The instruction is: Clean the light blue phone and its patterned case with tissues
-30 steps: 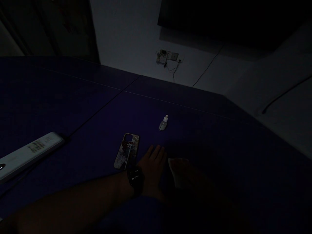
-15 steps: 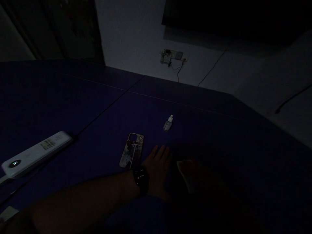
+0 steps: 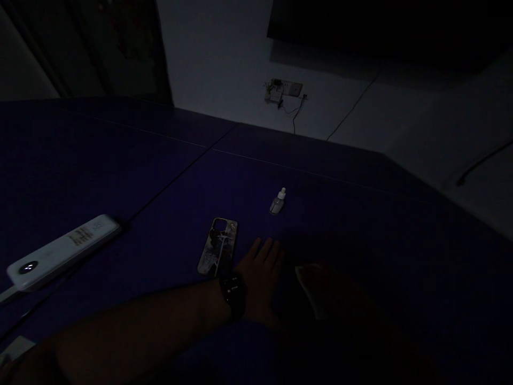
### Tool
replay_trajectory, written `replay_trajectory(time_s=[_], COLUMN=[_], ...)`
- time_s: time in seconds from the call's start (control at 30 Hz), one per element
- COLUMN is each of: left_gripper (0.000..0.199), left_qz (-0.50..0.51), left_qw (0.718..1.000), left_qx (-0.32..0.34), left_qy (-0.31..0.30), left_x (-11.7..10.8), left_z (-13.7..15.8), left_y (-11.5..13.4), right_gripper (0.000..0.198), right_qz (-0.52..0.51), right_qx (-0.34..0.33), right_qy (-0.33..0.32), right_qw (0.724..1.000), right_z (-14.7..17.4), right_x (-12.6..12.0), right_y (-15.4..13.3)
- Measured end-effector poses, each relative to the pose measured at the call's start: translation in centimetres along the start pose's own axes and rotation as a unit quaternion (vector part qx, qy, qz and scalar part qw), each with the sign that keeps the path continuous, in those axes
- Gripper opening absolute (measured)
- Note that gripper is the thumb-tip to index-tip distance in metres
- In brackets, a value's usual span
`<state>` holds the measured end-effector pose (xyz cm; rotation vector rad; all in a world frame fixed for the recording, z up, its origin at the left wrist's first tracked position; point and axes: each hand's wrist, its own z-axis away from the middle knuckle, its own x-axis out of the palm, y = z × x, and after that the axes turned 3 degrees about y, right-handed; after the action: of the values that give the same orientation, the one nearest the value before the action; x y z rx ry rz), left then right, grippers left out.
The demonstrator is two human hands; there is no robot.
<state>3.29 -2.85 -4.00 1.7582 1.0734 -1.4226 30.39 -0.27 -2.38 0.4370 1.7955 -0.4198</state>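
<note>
My left hand (image 3: 260, 280), with a dark watch (image 3: 233, 291) on its wrist, lies flat with fingers stretched out, palm down. Its right edge meets a very dark patch that could be a flat object; I cannot make it out. Deep in shadow to the right, my right hand (image 3: 332, 283) is closed over a pale cloth-like piece (image 3: 310, 291), of which only the left edge shows. Just left of my left hand a patterned phone case (image 3: 218, 248) rests on the blue surface (image 3: 172, 176). Farther off lies a small clear dropper bottle (image 3: 277, 205) with a white cap.
A long white device (image 3: 60, 254) with a round display and a cable lies at the left. At the lower left is a pale scrap (image 3: 18, 348). Wall sockets (image 3: 286, 88) with wires sit behind, below a large dark screen (image 3: 380, 32). The room is very dim.
The whole view has shifted very slightly, and it is a little darker. Both hands and the objects stay in nearly the same places on the surface.
</note>
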Motion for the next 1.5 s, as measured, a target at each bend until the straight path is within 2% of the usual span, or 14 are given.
replay_trajectory(time_s=[0.07,0.13,0.33,0.53,0.67,0.77,0.9,1.03,1.17,1.23,1.37,1.43,1.5], left_gripper=[0.064,0.073,0.08,0.086,0.093,0.093,0.115,0.129,0.13,0.134,0.138,0.138,0.135], left_qz=[0.002,0.006,-0.003,0.004,0.013,0.012,0.038,0.074,0.089,0.093,0.101,0.105,0.107], left_qw=[1.0,1.0,0.999,0.999,0.999,0.999,0.998,0.995,0.993,0.993,0.992,0.991,0.99], left_qx=[0.008,0.024,0.038,0.025,0.041,0.041,0.054,0.066,0.079,0.072,0.058,0.065,0.072], left_qy=[-0.005,-0.005,0.02,0.021,0.006,0.001,0.006,-0.018,-0.02,-0.03,-0.041,-0.043,-0.048], left_x=[-0.1,-0.3,-0.4,0.2,-0.5,-0.9,-1.0,-1.7,-2.0,-1.8,-1.7,-2.1,-2.7], left_z=[-0.1,0.0,0.4,0.3,0.4,0.5,0.6,0.9,1.0,0.8,0.5,0.6,0.7], left_y=[0.0,-0.2,-0.4,-0.2,-0.2,-0.4,-0.7,-1.3,-1.5,-1.4,-1.2,-1.3,-1.4], right_gripper=[0.059,0.061,0.062,0.061,0.065,0.058,0.055,0.061,0.058,0.053,0.05,0.053,0.055], right_qz=[0.007,0.011,-0.012,-0.034,-0.045,-0.06,-0.05,-0.035,-0.059,-0.058,-0.043,-0.048,-0.065], right_qx=[0.031,0.036,-0.015,0.05,0.006,-0.012,0.045,0.077,0.009,0.025,0.103,0.1,0.067], right_qy=[0.013,0.016,-0.018,0.004,-0.02,-0.022,0.02,0.003,-0.036,-0.026,-0.012,-0.027,-0.048], right_qw=[0.999,0.999,1.0,0.998,0.999,0.998,0.998,0.996,0.998,0.998,0.994,0.993,0.994], right_z=[-0.2,-0.9,-1.2,-1.2,-2.1,-1.5,-1.1,-2.4,-2.9,-2.6,-2.6,-2.9,-3.0], right_x=[0.1,0.3,0.0,-0.3,-0.1,-0.3,-0.9,-1.3,-2.1,-2.2,-1.6,-1.3,-1.5], right_y=[0.3,0.0,-1.1,-0.6,-1.6,-1.4,-0.9,-2.5,-3.2,-2.6,-2.0,-2.5,-3.1])
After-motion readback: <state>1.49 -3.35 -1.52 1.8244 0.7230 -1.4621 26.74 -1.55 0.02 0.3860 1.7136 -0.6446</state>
